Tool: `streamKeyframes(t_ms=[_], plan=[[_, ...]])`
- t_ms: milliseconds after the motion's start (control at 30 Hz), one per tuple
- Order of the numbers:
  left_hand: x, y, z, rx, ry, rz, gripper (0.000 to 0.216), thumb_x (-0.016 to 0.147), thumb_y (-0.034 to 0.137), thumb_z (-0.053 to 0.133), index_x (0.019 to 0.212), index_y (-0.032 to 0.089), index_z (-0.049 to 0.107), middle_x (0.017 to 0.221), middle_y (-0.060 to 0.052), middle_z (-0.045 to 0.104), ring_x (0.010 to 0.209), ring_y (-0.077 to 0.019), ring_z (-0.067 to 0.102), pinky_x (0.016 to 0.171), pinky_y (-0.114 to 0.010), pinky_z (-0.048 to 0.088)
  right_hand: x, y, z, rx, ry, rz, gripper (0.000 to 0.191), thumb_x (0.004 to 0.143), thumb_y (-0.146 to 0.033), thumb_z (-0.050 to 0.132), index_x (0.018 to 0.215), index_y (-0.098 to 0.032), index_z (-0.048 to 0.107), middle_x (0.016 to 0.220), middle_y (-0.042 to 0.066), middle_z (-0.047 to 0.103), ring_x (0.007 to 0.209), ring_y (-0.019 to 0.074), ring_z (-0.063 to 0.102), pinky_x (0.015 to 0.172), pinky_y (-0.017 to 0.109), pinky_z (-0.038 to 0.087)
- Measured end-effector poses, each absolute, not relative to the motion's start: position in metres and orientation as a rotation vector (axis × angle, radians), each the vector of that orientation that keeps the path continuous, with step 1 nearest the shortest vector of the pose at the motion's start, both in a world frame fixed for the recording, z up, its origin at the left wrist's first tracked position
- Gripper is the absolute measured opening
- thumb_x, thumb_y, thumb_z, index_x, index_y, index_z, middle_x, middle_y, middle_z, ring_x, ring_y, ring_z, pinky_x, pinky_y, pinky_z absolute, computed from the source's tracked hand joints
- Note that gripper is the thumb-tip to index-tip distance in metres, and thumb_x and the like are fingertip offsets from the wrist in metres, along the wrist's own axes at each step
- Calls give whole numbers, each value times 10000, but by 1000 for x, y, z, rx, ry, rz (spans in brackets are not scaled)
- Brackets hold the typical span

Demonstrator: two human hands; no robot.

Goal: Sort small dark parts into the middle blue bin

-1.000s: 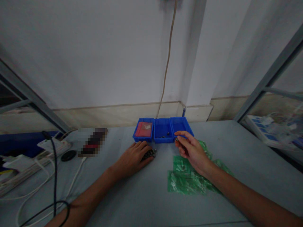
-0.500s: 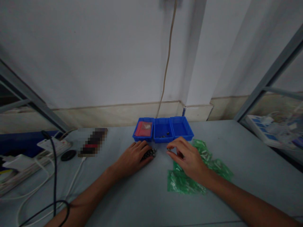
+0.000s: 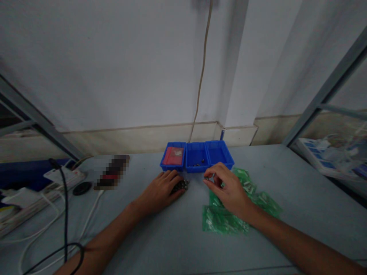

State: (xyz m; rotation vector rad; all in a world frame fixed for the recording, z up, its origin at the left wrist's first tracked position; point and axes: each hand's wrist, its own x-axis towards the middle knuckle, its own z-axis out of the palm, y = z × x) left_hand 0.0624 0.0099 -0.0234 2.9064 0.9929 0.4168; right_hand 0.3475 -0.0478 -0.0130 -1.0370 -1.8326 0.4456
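My left hand [image 3: 163, 191] lies palm down on the grey table [image 3: 172, 236], fingers curled over a small heap of dark metal parts [image 3: 181, 185]. My right hand [image 3: 226, 189] hovers just right of that heap, thumb and fingers pinched on a tiny dark piece I cannot make out. Behind both hands stand three joined blue bins [image 3: 196, 156]: the left one holds a red packet [image 3: 173, 156], the middle one a few small dark parts, the right one looks bare. Green plastic bags [image 3: 223, 219] lie under and beside my right wrist.
Cables, a white power strip [image 3: 64, 176] and a black round object [image 3: 82, 188] crowd the table's left side. A beige cord [image 3: 200, 80] hangs down the wall behind the bins. Grey frame bars stand at both sides; a cluttered shelf [image 3: 329, 156] is at the right.
My right hand came back from the right-hand blue bin toward me and leftward, down near the heap of metal parts, and now pinches there. My left hand has stayed put.
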Motion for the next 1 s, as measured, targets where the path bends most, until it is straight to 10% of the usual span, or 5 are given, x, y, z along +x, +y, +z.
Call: streamKeyframes(t_ms=[500,1000], plan=[[63,8,-22,2906,985,430,211,1123,411,576,1182,226,658,1188,-84,676,1083,-283,661,960,-455,557,347,-38,-10,-1013,-1332,1182,235,1030,-432,683,1176,-286,794,979,38,751,551,130,474,462,263,336],[62,9,-23,2896,959,471,205,1121,412,591,1185,229,658,1166,-71,673,1075,-270,661,964,-440,551,346,-36,-8,-850,-929,1561,281,913,-441,824,1065,-214,756,754,-42,537,538,76,368,463,218,214]])
